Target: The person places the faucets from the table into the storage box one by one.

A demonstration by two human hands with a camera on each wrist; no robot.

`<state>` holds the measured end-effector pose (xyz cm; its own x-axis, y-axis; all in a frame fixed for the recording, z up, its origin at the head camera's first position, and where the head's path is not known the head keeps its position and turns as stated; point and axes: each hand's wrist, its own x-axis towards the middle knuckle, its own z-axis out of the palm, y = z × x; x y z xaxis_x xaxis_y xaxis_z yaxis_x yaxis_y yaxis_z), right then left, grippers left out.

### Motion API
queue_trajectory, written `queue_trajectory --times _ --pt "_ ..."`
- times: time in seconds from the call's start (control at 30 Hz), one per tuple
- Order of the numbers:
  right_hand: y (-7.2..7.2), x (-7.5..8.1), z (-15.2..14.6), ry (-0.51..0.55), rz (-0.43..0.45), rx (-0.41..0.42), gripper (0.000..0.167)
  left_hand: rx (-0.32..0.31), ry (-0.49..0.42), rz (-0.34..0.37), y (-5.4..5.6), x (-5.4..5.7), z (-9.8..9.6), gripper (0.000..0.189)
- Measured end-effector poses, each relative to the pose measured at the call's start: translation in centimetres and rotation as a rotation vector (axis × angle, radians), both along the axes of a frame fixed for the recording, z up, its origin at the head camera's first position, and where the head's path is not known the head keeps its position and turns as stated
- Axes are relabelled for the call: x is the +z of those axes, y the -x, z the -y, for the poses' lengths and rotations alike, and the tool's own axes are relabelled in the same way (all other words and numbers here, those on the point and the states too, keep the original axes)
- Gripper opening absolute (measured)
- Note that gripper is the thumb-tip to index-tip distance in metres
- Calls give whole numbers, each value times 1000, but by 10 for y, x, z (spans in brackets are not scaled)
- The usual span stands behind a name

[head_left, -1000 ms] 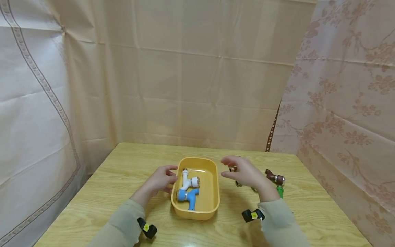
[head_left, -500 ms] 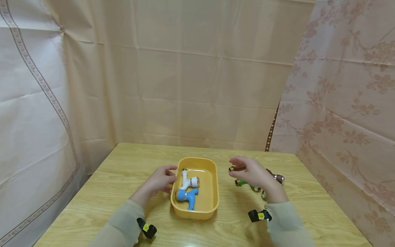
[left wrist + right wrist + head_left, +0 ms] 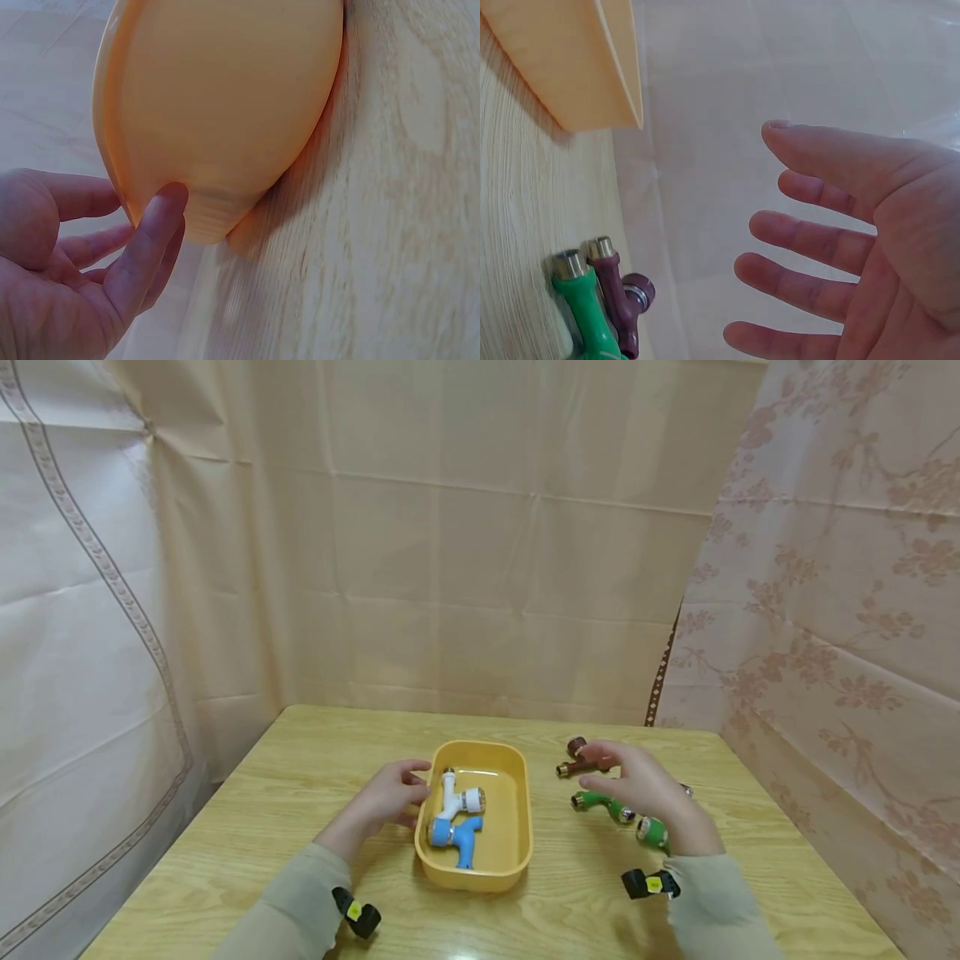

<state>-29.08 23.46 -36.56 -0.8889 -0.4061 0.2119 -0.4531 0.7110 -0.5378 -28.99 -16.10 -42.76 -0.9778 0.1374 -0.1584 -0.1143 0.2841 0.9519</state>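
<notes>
A yellow plastic tub (image 3: 474,880) holds a white tap (image 3: 452,802) and a blue tap (image 3: 465,842), both lying along its left side. My left hand (image 3: 388,795) is at the tub's left side with loosely bent fingers; in the left wrist view its fingertips touch the outer wall (image 3: 225,97). To the tub's right, my right hand (image 3: 637,781) hovers with fingers spread and nothing held (image 3: 840,247). Beneath and beside it lie a brown tap (image 3: 576,768), a green tap (image 3: 596,799) and another green tap (image 3: 654,832), partly covered by the hand and wrist.
The wooden table (image 3: 360,735) carries everything. A small metal end (image 3: 687,790) of another piece shows behind the right wrist. Beige cloth (image 3: 480,543) hangs behind the table, and flowered cloth (image 3: 847,610) hangs on the right.
My right hand has moved to the right, away from the tub, uncovering the brown and green taps. The left hand and the tub have hardly moved.
</notes>
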Motion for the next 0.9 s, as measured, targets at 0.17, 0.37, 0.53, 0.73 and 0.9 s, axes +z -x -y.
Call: queue_trajectory --times 0.17,0.37,0.53,0.73,0.9 --pt "-1 1 -10 -7 -6 -8 49 -4 -3 -1 0 2 0 52" --pt "-5 2 -22 -15 15 -26 57 1 5 3 0 2 0 52" --pt "-8 2 -29 -26 66 -55 60 -3 10 -2 0 2 0 51" --pt "-9 -3 -40 -69 73 -88 65 0 6 -2 -1 2 0 52" --pt "-8 -7 -49 -89 87 -113 69 0 6 0 1 1 0 52"
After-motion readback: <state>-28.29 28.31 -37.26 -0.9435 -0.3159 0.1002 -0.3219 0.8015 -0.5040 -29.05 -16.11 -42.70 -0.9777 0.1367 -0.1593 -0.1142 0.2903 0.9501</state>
